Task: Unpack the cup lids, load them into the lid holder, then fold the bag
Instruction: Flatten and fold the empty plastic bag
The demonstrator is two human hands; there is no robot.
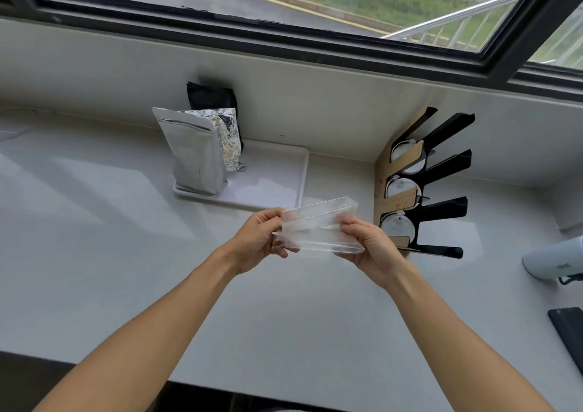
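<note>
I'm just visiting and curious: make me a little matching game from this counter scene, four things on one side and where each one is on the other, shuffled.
Things:
1. clear plastic bag
2. silver foil pouch
3. white cup lids
4. flat black device

Places:
A. standing on the white tray
B. at the counter's right edge
C. held up between both hands, left hand and right hand
D. slotted in the black and cardboard lid holder

Pairs: 1-C, 2-A, 3-D, 4-B

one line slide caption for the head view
Both hands, left hand and right hand, fold the clear bag beside the loaded lid holder.
</note>
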